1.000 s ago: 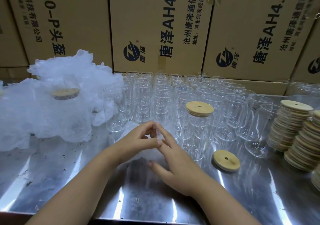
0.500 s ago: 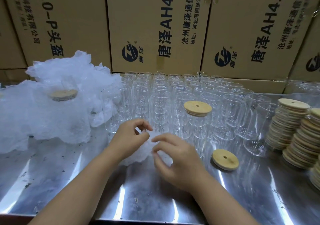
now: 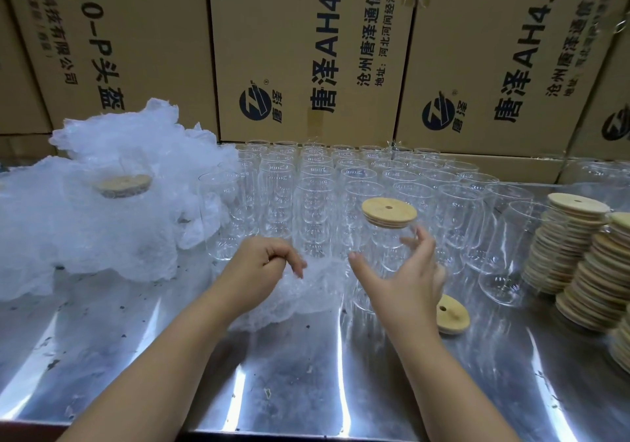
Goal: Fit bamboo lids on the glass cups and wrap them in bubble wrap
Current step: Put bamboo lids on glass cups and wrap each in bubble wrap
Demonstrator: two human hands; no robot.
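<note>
Lidded cup point(image 3: 385, 240) stands within right hand's point(image 3: 405, 281) wide-spread fingers; left of cup, left hand point(image 3: 259, 268) curls on bubble wrap point(image 3: 306, 291), grip unclear.

I see large brown corrugated cardboard boxes point(image 3: 306, 49) stacked side by side, filling the whole backdrop. Each carries dark blue Chinese print, "AH4.0" and a round logo, all turned sideways. Tape shows on some seams. The bench is a shiny, scuffed stainless-steel table point(image 3: 300, 390). Bright white light streaks point(image 3: 345, 404) reflect off the metal near its front edge.
</note>
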